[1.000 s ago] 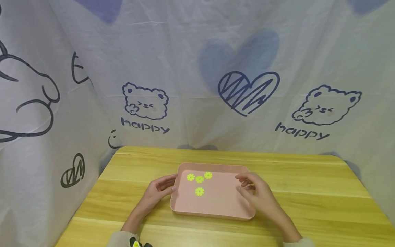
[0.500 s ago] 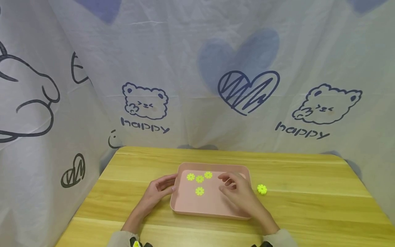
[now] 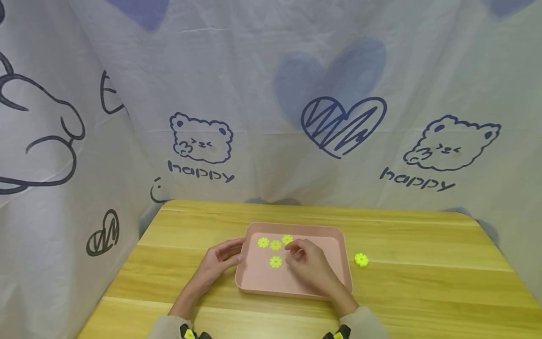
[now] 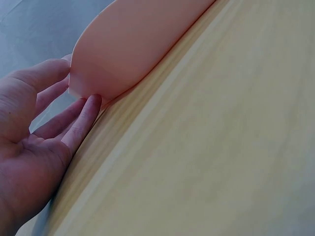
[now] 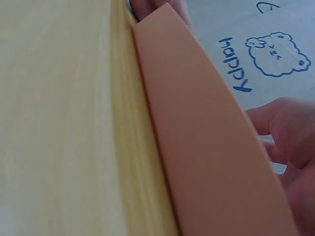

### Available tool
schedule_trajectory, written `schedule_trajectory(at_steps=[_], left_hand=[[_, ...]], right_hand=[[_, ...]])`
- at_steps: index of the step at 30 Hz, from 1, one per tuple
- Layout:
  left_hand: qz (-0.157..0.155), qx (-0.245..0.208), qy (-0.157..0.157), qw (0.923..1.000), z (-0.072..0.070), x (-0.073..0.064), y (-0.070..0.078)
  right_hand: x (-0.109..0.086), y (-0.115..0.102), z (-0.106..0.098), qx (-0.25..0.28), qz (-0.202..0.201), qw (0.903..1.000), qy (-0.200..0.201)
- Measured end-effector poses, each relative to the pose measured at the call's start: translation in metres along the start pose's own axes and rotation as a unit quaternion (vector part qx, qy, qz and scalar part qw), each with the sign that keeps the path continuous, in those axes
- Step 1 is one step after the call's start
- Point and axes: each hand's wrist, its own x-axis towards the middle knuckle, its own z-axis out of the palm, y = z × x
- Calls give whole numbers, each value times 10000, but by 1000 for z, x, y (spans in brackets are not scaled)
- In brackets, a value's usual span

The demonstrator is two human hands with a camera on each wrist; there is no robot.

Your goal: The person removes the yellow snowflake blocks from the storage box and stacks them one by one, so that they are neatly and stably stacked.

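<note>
A shallow pink tray (image 3: 296, 294) lies on the wooden table, with several flat yellow flower-shaped pieces inside, one of them the lower piece (image 3: 275, 262). My left hand (image 3: 217, 262) rests against the tray's left end. In the left wrist view, the left fingers (image 4: 84, 120) touch the outer wall at the corner, and the thumb is at the rim. Over the middle of the tray, my right hand (image 3: 311, 266) has bent fingers just right of the yellow pieces; nothing shows between its fingertips. The tray wall partly hides the right hand (image 5: 295, 147) in the right wrist view.
On the table (image 3: 423, 263), right of the tray, lies a stack-like yellow flower-shaped piece (image 3: 361, 260). A pale curtain (image 3: 262, 94) with printed bears and hearts hangs behind and at the left of the table.
My right hand has moved left across the tray, from its right end to beside the yellow pieces, uncovering the yellow piece on the table. The left hand has stayed at the tray's end.
</note>
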Motion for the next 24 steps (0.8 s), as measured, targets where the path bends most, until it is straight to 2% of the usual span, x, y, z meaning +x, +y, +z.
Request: schedule_trajectory(at_steps=[7,12,18,24], left_hand=[[58,-23,-100,9999,3,2,1],[134,-81,-107,9998,4,1,3],[83,-84,-122,9999,3,1,1],[10,-88,-32,10000,1,-2,2]], right_hand=[[3,8,8,235,119,9996,-91],[7,12,10,189,-50,9996,-220],[6,15,13,-331,-250,9981,-450],[6,10,20,-1019,-616,9907,-654]])
